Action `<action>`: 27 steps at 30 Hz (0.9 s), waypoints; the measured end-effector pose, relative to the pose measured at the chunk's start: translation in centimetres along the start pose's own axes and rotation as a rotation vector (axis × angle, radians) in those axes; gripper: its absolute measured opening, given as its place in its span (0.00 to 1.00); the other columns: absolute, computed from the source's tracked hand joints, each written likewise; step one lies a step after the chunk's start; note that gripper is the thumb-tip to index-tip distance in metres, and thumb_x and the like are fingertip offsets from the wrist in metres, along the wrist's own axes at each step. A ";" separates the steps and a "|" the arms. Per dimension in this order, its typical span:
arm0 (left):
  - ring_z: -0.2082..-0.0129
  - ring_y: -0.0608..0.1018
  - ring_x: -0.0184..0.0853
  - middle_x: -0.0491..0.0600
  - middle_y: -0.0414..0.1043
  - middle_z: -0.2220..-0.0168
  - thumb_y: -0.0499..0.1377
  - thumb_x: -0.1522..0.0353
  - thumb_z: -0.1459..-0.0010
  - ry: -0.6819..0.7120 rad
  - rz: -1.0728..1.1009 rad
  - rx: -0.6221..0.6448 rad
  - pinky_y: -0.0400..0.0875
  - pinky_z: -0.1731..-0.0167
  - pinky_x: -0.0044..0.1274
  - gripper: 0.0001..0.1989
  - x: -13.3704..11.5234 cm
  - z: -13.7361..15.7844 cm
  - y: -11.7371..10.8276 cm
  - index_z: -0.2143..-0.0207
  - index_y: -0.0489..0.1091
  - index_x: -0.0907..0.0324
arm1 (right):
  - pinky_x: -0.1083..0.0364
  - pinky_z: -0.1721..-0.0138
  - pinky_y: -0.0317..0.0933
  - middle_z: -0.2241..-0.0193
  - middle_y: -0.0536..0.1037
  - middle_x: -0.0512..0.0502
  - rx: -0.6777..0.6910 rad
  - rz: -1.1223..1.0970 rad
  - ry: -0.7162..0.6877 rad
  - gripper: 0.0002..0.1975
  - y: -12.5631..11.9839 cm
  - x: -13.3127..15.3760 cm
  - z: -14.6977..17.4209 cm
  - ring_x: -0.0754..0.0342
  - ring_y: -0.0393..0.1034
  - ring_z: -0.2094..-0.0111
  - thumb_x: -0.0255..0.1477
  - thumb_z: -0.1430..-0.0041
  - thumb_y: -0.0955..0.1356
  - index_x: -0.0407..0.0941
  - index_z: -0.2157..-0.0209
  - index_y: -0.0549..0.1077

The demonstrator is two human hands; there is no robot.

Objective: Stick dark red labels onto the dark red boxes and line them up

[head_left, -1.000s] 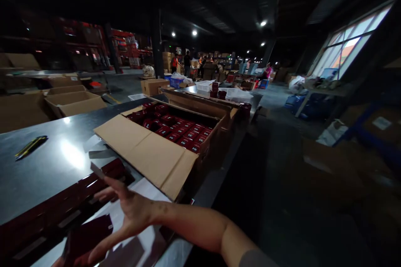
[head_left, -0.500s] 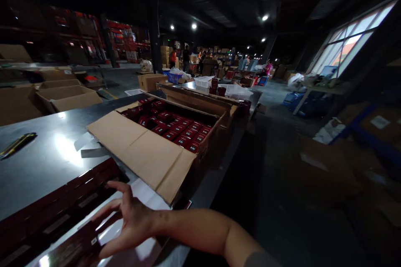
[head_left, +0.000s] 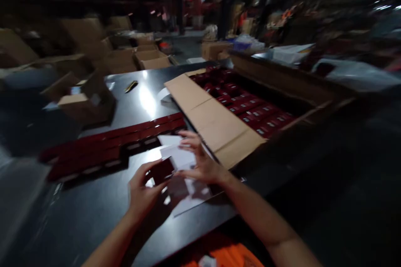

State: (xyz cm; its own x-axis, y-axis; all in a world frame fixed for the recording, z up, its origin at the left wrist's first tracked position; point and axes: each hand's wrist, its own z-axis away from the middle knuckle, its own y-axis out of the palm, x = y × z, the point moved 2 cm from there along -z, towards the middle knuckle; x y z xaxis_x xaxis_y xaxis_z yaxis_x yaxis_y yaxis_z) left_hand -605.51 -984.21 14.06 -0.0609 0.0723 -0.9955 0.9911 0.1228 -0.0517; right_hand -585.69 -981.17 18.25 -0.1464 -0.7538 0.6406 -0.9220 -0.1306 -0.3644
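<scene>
My left hand (head_left: 142, 190) is closed around a small dark red box (head_left: 162, 170), gripping it by its sides above the metal table. Close to the right of that box is my right hand (head_left: 200, 160), with thumb and fingers apart and nothing visibly gripped between them. White paper sheets (head_left: 180, 156) lie beneath and behind my right hand's fingers. Left of the hands, a long row of dark red boxes (head_left: 106, 142) rests on the table. Motion blur hides the print on the box.
An open carton (head_left: 216, 123) full of dark red boxes stands to the right, one flap folded toward me. A yellow and black box cutter (head_left: 131, 86) lies on the metal table (head_left: 94, 217). An opened cardboard box (head_left: 84, 102) is at the left. Orange cloth (head_left: 234, 256) shows below the table edge.
The view has swung left and down, bringing my left hand with the small red box into sight. My right hand stays near the box, its fingers now over the white sheets.
</scene>
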 end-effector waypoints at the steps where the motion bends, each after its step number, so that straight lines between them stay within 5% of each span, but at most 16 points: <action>1: 0.58 0.79 0.40 0.50 0.78 0.58 0.73 0.69 0.60 0.104 -0.098 0.004 0.75 0.56 0.31 0.22 0.0 -0.3 -0.1 0.59 0.76 0.56 | 0.46 0.40 0.62 0.37 0.57 0.38 -0.049 0.027 0.024 0.31 -0.9 0.2 -0.4 0.45 0.57 0.36 0.27 0.46 0.75 0.51 0.44 0.62; 3: 0.57 0.79 0.40 0.51 0.78 0.57 0.72 0.67 0.57 0.206 -0.180 0.008 0.76 0.58 0.31 0.22 0.2 -0.9 -0.5 0.58 0.76 0.57 | 0.44 0.41 0.63 0.40 0.62 0.41 -0.220 -0.068 0.095 0.24 -2.4 -0.1 -1.1 0.47 0.65 0.41 0.25 0.46 0.76 0.51 0.50 0.69; 6: 0.57 0.79 0.38 0.51 0.78 0.57 0.71 0.69 0.55 0.285 -0.258 0.023 0.77 0.58 0.29 0.21 0.3 -1.0 -0.5 0.56 0.75 0.57 | 0.52 0.51 0.71 0.58 0.76 0.46 -0.353 -0.177 0.224 0.10 -3.1 -0.3 -1.2 0.53 0.75 0.55 0.26 0.43 0.74 0.48 0.59 0.75; 12: 0.57 0.79 0.38 0.51 0.78 0.57 0.71 0.67 0.53 0.333 -0.368 0.077 0.75 0.56 0.30 0.21 0.0 -0.2 0.0 0.55 0.74 0.56 | 0.61 0.72 0.71 0.74 0.79 0.50 -0.129 -0.338 0.647 0.09 -1.1 0.1 -0.5 0.59 0.74 0.75 0.34 0.47 0.76 0.44 0.68 0.78; 15: 0.57 0.79 0.38 0.50 0.77 0.58 0.73 0.65 0.55 0.267 -0.301 0.097 0.75 0.57 0.29 0.23 0.1 -0.1 0.1 0.56 0.73 0.56 | 0.63 0.78 0.69 0.79 0.76 0.51 -0.093 -0.427 0.733 0.11 -0.9 -0.4 -0.5 0.60 0.71 0.80 0.35 0.48 0.77 0.43 0.71 0.78; 21: 0.55 0.77 0.34 0.45 0.71 0.54 0.71 0.63 0.51 0.061 0.197 0.177 0.74 0.55 0.27 0.23 0.6 0.3 0.5 0.54 0.68 0.49 | 0.59 0.71 0.73 0.73 0.78 0.51 -0.198 -0.469 0.735 0.16 -1.8 -1.4 -0.3 0.58 0.75 0.74 0.39 0.50 0.78 0.46 0.64 0.77; 24: 0.52 0.76 0.34 0.46 0.71 0.50 0.70 0.59 0.49 -0.020 0.364 0.173 0.75 0.55 0.26 0.23 0.9 0.5 0.6 0.52 0.67 0.47 | 0.53 0.56 0.75 0.60 0.78 0.48 -0.134 -0.458 0.641 0.31 -1.1 -1.3 -0.2 0.53 0.77 0.58 0.39 0.61 0.81 0.49 0.54 0.74; 27: 0.52 0.76 0.35 0.47 0.72 0.51 0.70 0.58 0.50 -0.015 0.324 0.135 0.74 0.53 0.27 0.24 0.9 0.4 0.5 0.52 0.67 0.49 | 0.51 0.55 0.75 0.51 0.73 0.46 -0.081 -0.467 0.600 0.43 0.0 -0.8 0.1 0.51 0.74 0.52 0.34 0.68 0.83 0.51 0.47 0.68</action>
State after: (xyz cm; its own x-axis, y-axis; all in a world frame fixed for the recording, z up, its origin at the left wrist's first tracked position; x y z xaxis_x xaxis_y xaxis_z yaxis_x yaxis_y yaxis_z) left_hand -604.98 -984.50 13.13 0.2603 0.0712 -0.9629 0.9654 -0.0365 0.2583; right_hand -585.52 -980.58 17.69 0.1163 -0.1495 0.9819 -0.9560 -0.2849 0.0699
